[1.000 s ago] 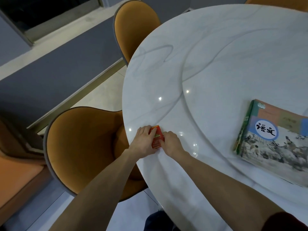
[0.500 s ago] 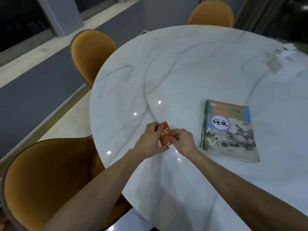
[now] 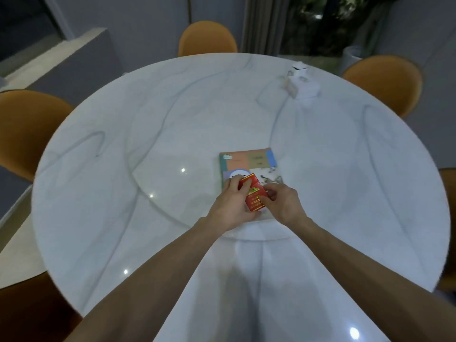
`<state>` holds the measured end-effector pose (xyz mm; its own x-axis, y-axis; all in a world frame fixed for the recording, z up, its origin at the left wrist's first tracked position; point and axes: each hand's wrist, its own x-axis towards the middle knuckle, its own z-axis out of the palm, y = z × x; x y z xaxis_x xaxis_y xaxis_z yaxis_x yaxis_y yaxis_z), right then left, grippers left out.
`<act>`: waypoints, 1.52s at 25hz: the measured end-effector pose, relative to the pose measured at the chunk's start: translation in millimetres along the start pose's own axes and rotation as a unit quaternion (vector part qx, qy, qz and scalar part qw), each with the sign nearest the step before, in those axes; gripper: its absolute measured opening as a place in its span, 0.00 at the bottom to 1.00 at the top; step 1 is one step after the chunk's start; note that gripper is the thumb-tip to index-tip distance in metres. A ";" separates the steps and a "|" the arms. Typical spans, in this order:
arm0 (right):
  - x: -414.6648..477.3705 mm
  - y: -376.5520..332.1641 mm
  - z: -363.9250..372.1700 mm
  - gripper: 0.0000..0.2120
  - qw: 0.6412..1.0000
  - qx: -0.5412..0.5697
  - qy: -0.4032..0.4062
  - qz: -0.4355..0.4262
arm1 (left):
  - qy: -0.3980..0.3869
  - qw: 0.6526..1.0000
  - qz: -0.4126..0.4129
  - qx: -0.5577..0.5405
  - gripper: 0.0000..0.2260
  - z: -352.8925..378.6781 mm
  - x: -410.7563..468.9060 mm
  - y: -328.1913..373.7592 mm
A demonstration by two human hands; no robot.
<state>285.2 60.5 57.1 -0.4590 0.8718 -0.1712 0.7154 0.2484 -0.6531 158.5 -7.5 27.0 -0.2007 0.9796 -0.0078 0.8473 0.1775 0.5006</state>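
A small red box (image 3: 254, 195) with gold print is held between both hands above the round white marble table (image 3: 98, 206). My left hand (image 3: 232, 208) grips its left side, fingers curled over the top edge. My right hand (image 3: 283, 206) pinches its right side. Just behind and under the box lies a textbook (image 3: 249, 161) with a coloured cover, partly hidden by the box and my hands. It rests on the table's round inner plate (image 3: 172, 144).
A white object (image 3: 302, 81), blurred, stands at the far right of the table. Orange chairs ring the table: one at the back (image 3: 207, 39), one at the far right (image 3: 385, 82), one at the left (image 3: 27, 129).
Both hands carried the red box from the table's left edge to the middle, over the textbook. My view turned right, so the whole table and more chairs show.
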 end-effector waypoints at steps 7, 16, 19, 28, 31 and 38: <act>13.9 98.0 -81.0 0.14 0.997 0.022 0.041 0.055 | -0.034 0.998 0.043 0.027 0.39 62.7 65.3 100.4; 49.5 239.1 -154.9 0.13 0.987 0.039 0.071 0.136 | -0.075 0.992 0.085 0.046 0.35 160.6 146.9 216.5; 56.3 288.0 -170.0 0.14 0.980 0.044 0.079 0.175 | -0.105 0.988 0.101 0.044 0.35 198.7 169.3 245.6; 83.6 372.4 -182.9 0.12 0.969 0.042 0.074 0.233 | -0.155 0.979 0.111 0.079 0.34 275.2 215.0 281.8; 95.9 382.6 -184.9 0.13 0.966 0.053 0.076 0.242 | -0.167 0.976 0.104 0.092 0.34 285.3 227.8 283.5; 109.6 389.9 -181.2 0.12 0.969 0.043 0.060 0.236 | -0.185 0.972 0.098 0.108 0.35 293.4 243.3 280.7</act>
<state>609.3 329.5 -82.6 -0.0229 0.9237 -0.3825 0.7817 -0.2220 -0.5828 491.9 308.2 -88.4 0.1317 0.9561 -0.2617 0.9426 -0.0390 0.3316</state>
